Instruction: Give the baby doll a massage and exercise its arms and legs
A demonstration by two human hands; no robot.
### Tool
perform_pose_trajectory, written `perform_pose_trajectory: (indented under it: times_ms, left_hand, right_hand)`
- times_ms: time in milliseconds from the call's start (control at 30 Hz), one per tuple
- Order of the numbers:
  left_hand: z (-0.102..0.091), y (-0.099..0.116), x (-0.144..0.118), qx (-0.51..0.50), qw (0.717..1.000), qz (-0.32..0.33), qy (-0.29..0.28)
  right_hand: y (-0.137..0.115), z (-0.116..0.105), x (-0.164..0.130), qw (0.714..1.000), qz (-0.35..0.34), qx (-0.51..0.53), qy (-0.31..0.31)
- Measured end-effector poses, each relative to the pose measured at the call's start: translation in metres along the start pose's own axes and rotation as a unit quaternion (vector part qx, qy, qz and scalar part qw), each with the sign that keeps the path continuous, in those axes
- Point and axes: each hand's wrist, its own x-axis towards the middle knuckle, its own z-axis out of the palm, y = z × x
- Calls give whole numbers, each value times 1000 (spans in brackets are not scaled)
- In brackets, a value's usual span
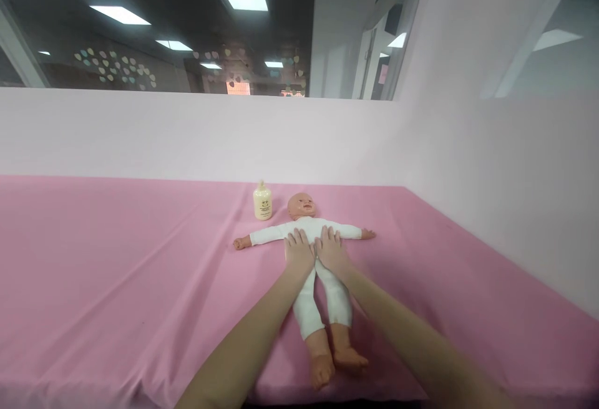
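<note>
Left hand (299, 252) and right hand (330, 248) side by side, fingers released and flat on baby doll (306, 234) lying face-up on pink bench (116, 272); lotion bottle (262, 202) beside its head.

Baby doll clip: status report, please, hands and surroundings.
Left hand and right hand flat on baby doll torso, side by side. Doll on its back on pink cloth. Cream bottle upright beside its head.
</note>
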Motion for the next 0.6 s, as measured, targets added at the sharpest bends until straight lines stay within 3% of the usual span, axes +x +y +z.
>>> perform_pose_trajectory:
  times_ms: [33,100,167,233,467,600]
  left_hand:
    - [-3,5,-5,3,1000,7,-14]
    - [-8,9,-13,-13,997,66,-35]
    - [-12,4,-16,-41,991,119,-43]
    - [-13,-5,-14,-69,987,135,-50]
    - [-5,-20,4,-110,989,94,-40]
    - [5,-20,17,-117,993,22,-21]
  right_hand:
    - [-5,-2,5,1000,-11,-18,1]
    - [-12,-8,18,994,-108,-19,-11]
    - [-17,-12,29,971,-231,3,-54]
    - [-21,-11,37,955,-283,17,-87]
    - [-24,8,30,997,-73,-1,-2]
    - [-20,12,21,999,-36,-14,0]
